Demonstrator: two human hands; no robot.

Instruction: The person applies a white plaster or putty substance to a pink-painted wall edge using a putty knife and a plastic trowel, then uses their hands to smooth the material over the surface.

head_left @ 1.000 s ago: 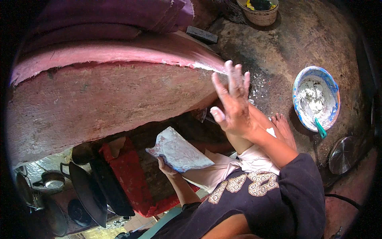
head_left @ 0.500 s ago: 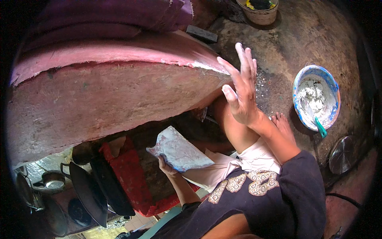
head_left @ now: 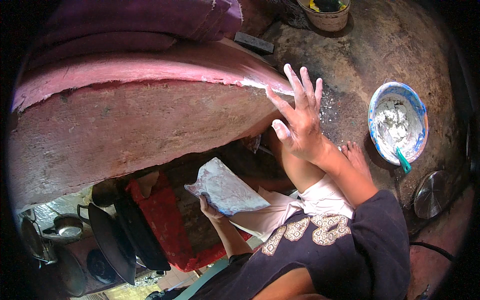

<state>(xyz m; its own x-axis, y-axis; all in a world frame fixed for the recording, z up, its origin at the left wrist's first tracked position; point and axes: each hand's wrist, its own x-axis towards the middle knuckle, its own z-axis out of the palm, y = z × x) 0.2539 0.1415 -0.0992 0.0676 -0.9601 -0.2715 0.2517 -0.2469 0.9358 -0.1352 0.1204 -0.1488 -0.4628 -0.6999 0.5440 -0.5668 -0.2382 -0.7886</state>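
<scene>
My right hand (head_left: 300,120) is raised beside the right end of the pink wall edge (head_left: 210,77), fingers spread and whitened with paste. Its index fingertip is at or close to a white patch of paste (head_left: 255,84) on that edge; contact is unclear. My left hand (head_left: 211,210) grips the lower left edge of a flat, pale grey board piece (head_left: 227,187) smeared with white, tilted above my lap. To the right on the floor stands a blue and white basin (head_left: 372,107) with crumbly white paste (head_left: 395,120) and a green-handled tool (head_left: 402,160) in it.
Purple cloth (head_left: 140,22) lies over the wall at the upper left. A bucket (head_left: 327,20) and grey block (head_left: 254,43) are at the back. A round metal lid (head_left: 431,195) lies below the basin. Dark pans (head_left: 107,240) and a red-edged surface (head_left: 162,215) are lower left.
My right hand has lowered and shifted slightly left, its fingers spreading wider by the pink edge. The left hand and the board piece have stayed nearly still.
</scene>
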